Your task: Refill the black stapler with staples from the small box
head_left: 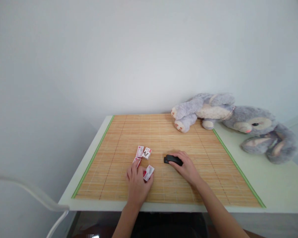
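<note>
On the bamboo mat [158, 132], my left hand [137, 181] bends its fingers round a small white-and-red staple box [149, 172], which lies tilted between thumb and fingers. The fingertips also reach a second red-and-white box [137, 161], partly covered by them. Just beyond are two more small boxes: a white one with a red-edged label [140, 151] and one with a dark picture on it [147, 153]. To the right, my right hand [187, 167] is wrapped round a black stapler [173, 160] that rests low over the mat, its front end pointing left.
A grey plush rabbit [214, 110] lies on its side along the back right of the white table [275, 185], its feet over the mat's corner. A white wall [139, 59] rises behind. At the lower left a white cable or tube [32, 193] crosses near the table edge.
</note>
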Tool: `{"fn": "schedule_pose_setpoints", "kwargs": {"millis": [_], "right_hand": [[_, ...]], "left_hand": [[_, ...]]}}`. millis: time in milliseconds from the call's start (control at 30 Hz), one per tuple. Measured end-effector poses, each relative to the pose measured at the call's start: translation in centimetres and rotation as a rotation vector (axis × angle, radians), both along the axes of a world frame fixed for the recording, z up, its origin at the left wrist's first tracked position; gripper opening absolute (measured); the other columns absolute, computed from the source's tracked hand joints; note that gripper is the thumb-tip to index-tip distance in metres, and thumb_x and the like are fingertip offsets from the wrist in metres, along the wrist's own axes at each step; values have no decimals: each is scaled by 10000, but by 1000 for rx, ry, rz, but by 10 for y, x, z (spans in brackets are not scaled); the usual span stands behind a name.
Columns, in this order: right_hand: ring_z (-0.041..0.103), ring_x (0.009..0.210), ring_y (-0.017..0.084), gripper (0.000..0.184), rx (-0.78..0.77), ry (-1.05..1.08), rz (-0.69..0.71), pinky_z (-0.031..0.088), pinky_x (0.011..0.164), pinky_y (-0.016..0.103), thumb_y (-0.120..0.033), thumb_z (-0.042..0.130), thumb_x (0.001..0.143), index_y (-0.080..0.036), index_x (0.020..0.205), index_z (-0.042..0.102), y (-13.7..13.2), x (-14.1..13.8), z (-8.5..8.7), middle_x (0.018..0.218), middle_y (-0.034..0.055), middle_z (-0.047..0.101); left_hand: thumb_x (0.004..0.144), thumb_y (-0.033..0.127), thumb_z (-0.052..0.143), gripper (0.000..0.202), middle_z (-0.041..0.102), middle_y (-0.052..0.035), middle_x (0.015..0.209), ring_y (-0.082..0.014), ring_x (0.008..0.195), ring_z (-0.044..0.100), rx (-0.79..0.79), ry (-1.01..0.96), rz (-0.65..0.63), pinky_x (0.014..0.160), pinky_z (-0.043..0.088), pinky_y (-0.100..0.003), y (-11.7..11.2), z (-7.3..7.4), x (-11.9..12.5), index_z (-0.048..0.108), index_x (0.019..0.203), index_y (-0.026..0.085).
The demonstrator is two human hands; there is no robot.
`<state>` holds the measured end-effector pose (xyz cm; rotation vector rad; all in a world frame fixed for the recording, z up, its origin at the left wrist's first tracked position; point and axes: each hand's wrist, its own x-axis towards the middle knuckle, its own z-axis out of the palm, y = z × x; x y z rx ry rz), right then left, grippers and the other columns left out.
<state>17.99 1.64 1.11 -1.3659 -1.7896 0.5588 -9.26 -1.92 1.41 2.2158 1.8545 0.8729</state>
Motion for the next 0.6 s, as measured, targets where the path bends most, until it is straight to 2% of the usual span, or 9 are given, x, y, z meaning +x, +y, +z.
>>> {"fn": "schedule_pose_setpoints", "kwargs": {"millis": [100,200,300,400,500,600], "right_hand": [[636,1144,312,283,4,5,-20,499,1028,525,-406,722,965,-316,1233,716,-4,-1,0,1191,74,742],[639,1152,312,293,6,6,-30,499,1034,531,-401,718,966,-325,1249,714,-5,-3,-1,1203,68,746],[642,1161,307,294,7,3,-37,502,1034,520,-394,718,966,-331,1253,713,-6,-4,-2,1224,63,745],[644,1155,305,301,5,-1,-43,503,1028,512,-396,721,965,-330,1258,710,-6,-4,-3,1229,62,743],[646,1143,308,300,1,-5,-47,502,1023,515,-407,723,965,-323,1253,711,-6,-4,-4,1215,68,744],[646,1144,306,300,1,-10,-47,503,1021,509,-409,718,970,-320,1256,707,-7,-4,-4,1221,68,741]], "left_hand": [[873,355,742,195,492,-141,1540,-405,1391,458,13,2,75,1149,351,-649,17,-3,-9,596,941,246],[838,364,758,286,459,-147,1566,-391,1420,450,23,-16,98,1152,389,-624,30,-6,-14,583,1031,245],[821,368,766,565,411,-159,1610,-363,1469,419,25,-35,81,1180,404,-573,41,-7,-15,528,1313,223],[844,349,748,840,380,-134,1658,-345,1483,409,17,-32,44,1210,382,-547,48,-4,-11,344,1573,242],[894,299,692,836,413,-71,1663,-327,1421,469,5,-14,-8,1199,391,-525,51,1,-4,299,1632,319],[945,277,629,672,460,-34,1639,-325,1361,507,-1,6,-45,1168,411,-522,51,2,2,425,1579,365]]}}
